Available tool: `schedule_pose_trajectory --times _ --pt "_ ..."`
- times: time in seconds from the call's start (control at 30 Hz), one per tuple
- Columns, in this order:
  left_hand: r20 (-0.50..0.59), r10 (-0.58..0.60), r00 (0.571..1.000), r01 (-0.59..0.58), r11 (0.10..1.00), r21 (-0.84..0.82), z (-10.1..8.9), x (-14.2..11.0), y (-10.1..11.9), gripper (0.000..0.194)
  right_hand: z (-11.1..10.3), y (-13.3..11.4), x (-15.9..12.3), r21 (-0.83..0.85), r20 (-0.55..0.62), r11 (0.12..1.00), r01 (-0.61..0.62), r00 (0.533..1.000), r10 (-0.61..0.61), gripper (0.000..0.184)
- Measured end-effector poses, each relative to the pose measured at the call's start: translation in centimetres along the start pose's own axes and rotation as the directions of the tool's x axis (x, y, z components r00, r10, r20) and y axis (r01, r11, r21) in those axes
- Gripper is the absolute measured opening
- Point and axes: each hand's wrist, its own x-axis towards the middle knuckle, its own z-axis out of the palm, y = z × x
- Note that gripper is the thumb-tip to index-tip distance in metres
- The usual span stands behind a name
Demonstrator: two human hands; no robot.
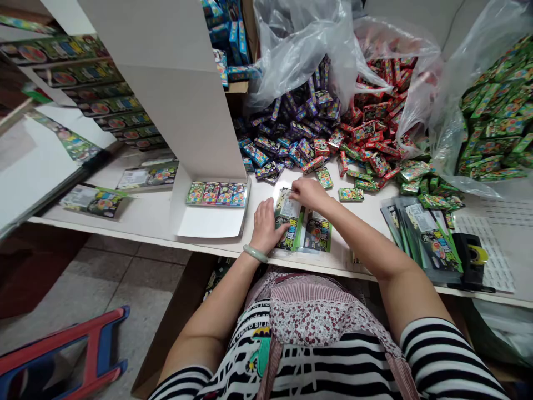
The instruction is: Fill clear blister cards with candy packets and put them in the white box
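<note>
Two flat black-and-green printed packets lie side by side at the table's front edge. My left hand [266,228] lies open along the left side of the left packet [286,238], its thumb over the printed face. Closed fingers of my right hand [310,194] are at that packet's top end, by the white label; the exact grip is partly hidden. Below my right wrist is the right packet [317,232]. To the left, a white card box [210,222] stands with its tall lid up, holding a row of small colourful boxes [216,193].
Heaps of small purple boxes [291,128], red boxes [378,122] and green boxes [495,128] spill from clear plastic bags [308,39]. A stack of packets [433,239] lies right, beside a black tape dispenser [466,258]. A red-and-blue stool [91,350] stands at lower left.
</note>
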Motion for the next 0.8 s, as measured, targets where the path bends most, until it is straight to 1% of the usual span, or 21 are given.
schedule_pose_trajectory --times 0.07,0.1,0.13,0.2,0.23,0.27,0.3,0.37,0.4,0.47,0.5,0.53,0.57,0.63,0.67,0.7,0.73,0.77,0.8 --pt "-0.107 0.078 0.991 -0.097 0.978 -0.183 -0.9 0.3 0.5 0.044 -2.2 0.3 -1.5 0.081 -0.067 0.997 0.01 0.998 -0.004 0.021" --pt "-0.141 0.113 0.983 -0.147 0.954 -0.26 -1.5 0.4 0.9 0.034 -3.2 0.5 -2.4 0.137 -0.078 0.99 0.028 0.997 -0.018 0.02" --pt "-0.163 0.153 0.975 -0.198 0.93 -0.308 -2.1 0.6 1.4 0.029 -4.3 0.8 -3.2 0.202 -0.054 0.978 0.058 0.997 -0.048 0.018" --pt "-0.169 0.262 0.95 -0.305 0.897 -0.32 -3.5 1.0 2.6 0.026 -5.8 1.5 -4.7 0.367 0.078 0.923 0.115 0.985 -0.153 0.014" --pt "-0.158 0.322 0.933 -0.356 0.886 -0.298 -4.2 1.1 3.2 0.026 -6.2 1.9 -5.4 0.461 0.143 0.88 0.112 0.97 -0.198 0.013" --pt "-0.146 0.378 0.914 -0.404 0.877 -0.261 -4.7 1.2 3.9 0.028 -6.4 2.4 -6.0 0.551 0.182 0.83 0.085 0.959 -0.218 0.014" --pt "-0.137 0.427 0.894 -0.447 0.87 -0.209 -5.1 1.2 4.6 0.029 -6.3 2.8 -6.5 0.63 0.193 0.776 0.041 0.959 -0.208 0.015" --pt "-0.134 0.502 0.855 -0.513 0.855 -0.075 -5.6 1.2 5.7 0.033 -5.7 3.4 -7.3 0.757 0.16 0.652 -0.033 0.978 -0.136 0.016" --pt "-0.131 0.529 0.838 -0.534 0.845 -0.006 -5.6 1.1 6.2 0.036 -5.3 3.6 -7.7 0.808 0.135 0.588 -0.045 0.985 -0.11 0.017" --pt "-0.105 0.565 0.818 -0.557 0.825 0.092 -5.4 0.9 6.9 0.04 -4.6 3.7 -8.2 0.881 0.077 0.473 -0.016 0.991 -0.11 0.019" --pt "-0.094 0.572 0.815 -0.562 0.819 0.114 -5.3 0.9 7.0 0.039 -4.4 3.7 -8.4 0.9 0.042 0.436 0.016 0.991 -0.123 0.02" --pt "-0.092 0.573 0.814 -0.562 0.818 0.121 -5.1 0.9 7.1 0.036 -4.2 3.5 -8.5 0.906 0.003 0.42 0.054 0.991 -0.133 0.021" --pt "-0.1 0.569 0.816 -0.558 0.821 0.117 -5.0 1.0 7.0 0.032 -4.1 3.4 -8.6 0.898 -0.034 0.43 0.092 0.989 -0.141 0.021" --pt "-0.141 0.538 0.831 -0.534 0.843 0.07 -4.9 1.2 6.8 0.027 -4.1 2.9 -8.9 0.846 -0.138 0.502 0.179 0.983 -0.117 0.021" --pt "-0.169 0.502 0.848 -0.507 0.862 0.017 -4.9 1.4 6.6 0.025 -4.0 2.7 -9.1 0.804 -0.225 0.55 0.225 0.972 -0.068 0.021" --pt "-0.208 0.444 0.872 -0.464 0.884 -0.06 -4.9 1.5 6.5 0.024 -3.9 2.4 -9.4 0.758 -0.333 0.596 0.266 0.943 0.003 0.023" --pt "-0.251 0.364 0.897 -0.409 0.898 -0.16 -4.9 1.6 6.3 0.023 -3.5 2.2 -9.7 0.719 -0.442 0.628 0.298 0.893 0.082 0.026" --pt "-0.289 0.269 0.919 -0.349 0.895 -0.276 -4.9 1.7 6.2 0.023 -3.0 1.9 -10.0 0.702 -0.516 0.636 0.32 0.844 0.144 0.033" --pt "-0.317 0.169 0.933 -0.292 0.871 -0.396 -4.8 1.7 6.2 0.024 -2.2 1.7 -10.3 0.716 -0.536 0.612 0.335 0.826 0.174 0.041"
